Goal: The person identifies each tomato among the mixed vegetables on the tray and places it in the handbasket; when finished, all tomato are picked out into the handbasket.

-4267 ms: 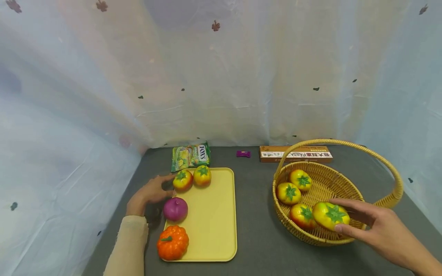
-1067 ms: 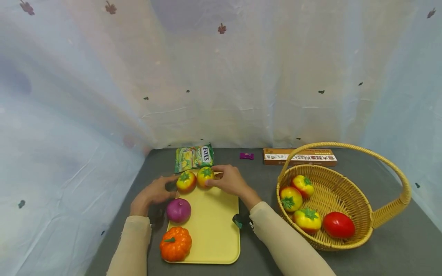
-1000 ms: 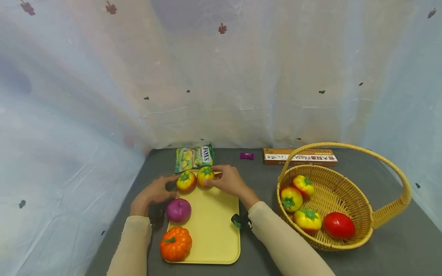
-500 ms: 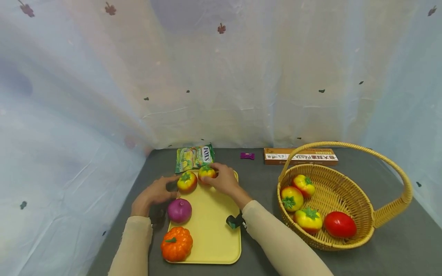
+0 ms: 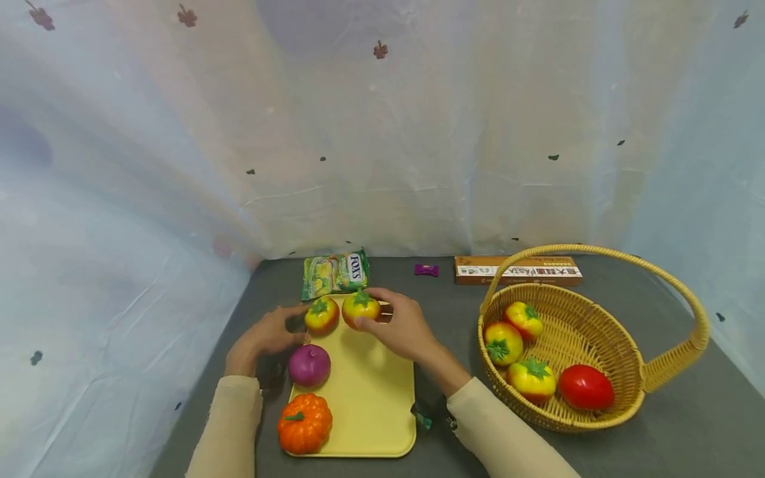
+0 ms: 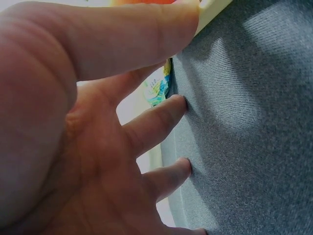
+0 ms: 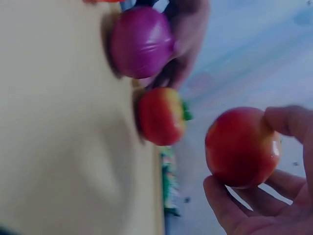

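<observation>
My right hand (image 5: 402, 325) grips a yellow-and-red toy persimmon (image 5: 360, 308) with a green leafy top, between thumb and fingers. In the right wrist view this persimmon (image 7: 242, 148) hangs clear above the pale yellow tray (image 7: 54, 122). A second persimmon (image 5: 322, 315) sits at the tray's far left corner. My left hand (image 5: 269, 333) lies at the tray's left edge with fingers spread. In the left wrist view, its fingertips (image 6: 179, 103) touch the grey cloth and the thumb is at the tray rim (image 6: 211, 14). A purple onion (image 5: 309, 365) and an orange pumpkin (image 5: 305, 423) line the tray's left side.
A wicker basket (image 5: 597, 325) with a tall arched handle stands to the right, holding several persimmons (image 5: 532, 380) and a plain red fruit (image 5: 586, 387). Along the back lie a green FOX'S candy bag (image 5: 335, 273), a purple wrapped candy (image 5: 426, 270) and a pasta box (image 5: 518, 271).
My right hand has left the basket, taken hold of the right-hand persimmon on the tray and raised it. A red fruit now shows in the basket. My left hand has stayed in place.
</observation>
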`<state>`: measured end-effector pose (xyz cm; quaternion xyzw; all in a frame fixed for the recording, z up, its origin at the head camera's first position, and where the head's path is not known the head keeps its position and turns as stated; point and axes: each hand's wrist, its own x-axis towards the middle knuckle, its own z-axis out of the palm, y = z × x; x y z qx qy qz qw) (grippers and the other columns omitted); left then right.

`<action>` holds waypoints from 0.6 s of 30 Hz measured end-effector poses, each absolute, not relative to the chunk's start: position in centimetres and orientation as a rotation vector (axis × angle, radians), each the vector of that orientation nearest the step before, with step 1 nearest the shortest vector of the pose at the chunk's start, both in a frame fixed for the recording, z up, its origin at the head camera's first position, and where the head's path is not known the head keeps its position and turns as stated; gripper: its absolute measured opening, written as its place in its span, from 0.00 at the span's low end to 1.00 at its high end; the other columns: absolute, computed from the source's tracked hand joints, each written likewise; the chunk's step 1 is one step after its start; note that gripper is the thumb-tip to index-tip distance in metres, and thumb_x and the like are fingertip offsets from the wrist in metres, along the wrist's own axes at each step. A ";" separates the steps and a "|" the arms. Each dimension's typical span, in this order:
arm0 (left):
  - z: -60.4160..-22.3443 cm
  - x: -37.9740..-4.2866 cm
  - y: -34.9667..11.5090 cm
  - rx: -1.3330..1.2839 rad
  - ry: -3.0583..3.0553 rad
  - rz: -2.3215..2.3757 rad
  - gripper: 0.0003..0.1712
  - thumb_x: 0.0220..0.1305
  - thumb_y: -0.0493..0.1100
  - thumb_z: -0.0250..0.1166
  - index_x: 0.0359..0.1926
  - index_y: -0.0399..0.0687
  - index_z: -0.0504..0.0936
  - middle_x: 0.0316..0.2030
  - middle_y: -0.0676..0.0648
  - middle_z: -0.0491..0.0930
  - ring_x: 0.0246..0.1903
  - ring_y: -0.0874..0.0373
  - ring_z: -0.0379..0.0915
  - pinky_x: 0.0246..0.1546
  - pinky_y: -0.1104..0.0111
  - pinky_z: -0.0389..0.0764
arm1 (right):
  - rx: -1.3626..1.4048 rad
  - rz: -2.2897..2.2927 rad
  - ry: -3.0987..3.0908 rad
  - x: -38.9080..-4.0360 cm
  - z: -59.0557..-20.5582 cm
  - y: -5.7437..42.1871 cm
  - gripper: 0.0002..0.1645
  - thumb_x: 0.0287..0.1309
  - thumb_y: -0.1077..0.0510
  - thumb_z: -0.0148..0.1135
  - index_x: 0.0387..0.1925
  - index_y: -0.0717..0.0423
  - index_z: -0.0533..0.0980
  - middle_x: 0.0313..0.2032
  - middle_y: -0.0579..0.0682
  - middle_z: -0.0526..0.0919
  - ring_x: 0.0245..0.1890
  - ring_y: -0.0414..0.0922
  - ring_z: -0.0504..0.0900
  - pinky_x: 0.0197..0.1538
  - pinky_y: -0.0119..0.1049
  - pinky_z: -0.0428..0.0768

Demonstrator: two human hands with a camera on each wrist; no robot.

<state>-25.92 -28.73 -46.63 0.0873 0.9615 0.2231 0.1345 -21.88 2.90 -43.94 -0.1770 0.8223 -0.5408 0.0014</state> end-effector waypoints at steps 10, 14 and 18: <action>-46.6 -25.8 -28.7 0.252 2.772 0.666 0.46 0.68 0.51 0.75 0.83 0.54 0.70 0.79 0.24 0.64 0.81 0.16 0.47 0.73 0.19 0.54 | -0.737 -1.730 2.525 -16.9 -41.4 10.2 0.35 0.63 0.55 0.79 0.70 0.46 0.80 0.66 0.50 0.85 0.62 0.47 0.88 0.66 0.37 0.85; -46.6 -25.8 -28.7 0.246 2.768 0.670 0.46 0.68 0.51 0.75 0.83 0.54 0.69 0.80 0.24 0.63 0.81 0.16 0.45 0.73 0.19 0.53 | -0.747 -1.770 2.472 -15.0 -41.1 13.8 0.34 0.66 0.58 0.77 0.72 0.44 0.78 0.67 0.49 0.84 0.64 0.45 0.87 0.67 0.29 0.82; -46.6 -25.7 -28.7 0.246 2.771 0.665 0.46 0.68 0.51 0.75 0.83 0.54 0.70 0.80 0.25 0.63 0.81 0.17 0.46 0.73 0.19 0.54 | -0.726 -1.774 2.466 -13.3 -40.8 17.5 0.34 0.68 0.60 0.76 0.73 0.43 0.77 0.69 0.50 0.82 0.64 0.42 0.86 0.66 0.27 0.82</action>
